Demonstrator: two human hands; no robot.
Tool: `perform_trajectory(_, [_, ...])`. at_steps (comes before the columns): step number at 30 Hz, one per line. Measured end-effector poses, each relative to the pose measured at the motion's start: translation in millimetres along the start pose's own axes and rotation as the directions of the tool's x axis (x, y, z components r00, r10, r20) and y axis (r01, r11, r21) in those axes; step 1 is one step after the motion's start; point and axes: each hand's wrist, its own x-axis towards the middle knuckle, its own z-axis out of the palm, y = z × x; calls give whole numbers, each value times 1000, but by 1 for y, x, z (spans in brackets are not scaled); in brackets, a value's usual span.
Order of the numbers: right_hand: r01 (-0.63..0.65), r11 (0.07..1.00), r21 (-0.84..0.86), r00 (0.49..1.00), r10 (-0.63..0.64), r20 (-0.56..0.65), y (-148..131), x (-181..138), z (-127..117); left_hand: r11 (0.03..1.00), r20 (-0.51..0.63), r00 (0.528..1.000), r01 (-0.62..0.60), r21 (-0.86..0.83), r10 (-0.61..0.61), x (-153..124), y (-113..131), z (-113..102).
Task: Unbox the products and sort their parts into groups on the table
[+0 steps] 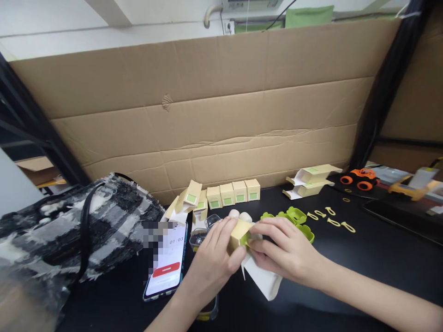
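Left hand [211, 263] and right hand [287, 251] meet near centre, just above the matte black surface [363, 258]. The fingers of both are pinched closed on a small cardboard carton [238, 232], beige, boxy, flap open, with a glossy green plastic piece [245, 239] showing at its mouth. Four closed matching cartons [233, 193] stand in a row at the far corrugated wall. Rounded green cases [294, 215] lie just right of the hands.

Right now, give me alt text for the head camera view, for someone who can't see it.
A left hand and right hand hold a small cream cardboard box showing green inside, over a black table. A smartphone lies left; closed matching boxes stand behind.
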Motion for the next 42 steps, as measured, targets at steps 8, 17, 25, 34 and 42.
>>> perform_trajectory(8, [152, 985, 80, 988, -152, -7, 2, -3, -8, 999, -105, 994, -12, 41, 16, 4, -8, -7])
perform_trajectory(17, [210, 966, 151, 977, -213, 4, -2, -12, 0, 997, -50, 998, -28, 70, 32, 3, -11, -10])
perform_trajectory(25, [-287, 817, 500, 942, 334, -6, 13, 0, -22, 993, -39, 992, 120, -6, -120, -10, -27, 4])
perform_trajectory(34, [-381, 914, 139, 681, 176, 711, 33, 2, -37, 980, -24, 984, 172, -99, -175, -18, -34, 10])
perform_trajectory(42, [-82, 992, 100, 990, 70, 120, 12, 14, -30, 1000, -27, 1000, -2, 9, 2, 0, -14, -5])
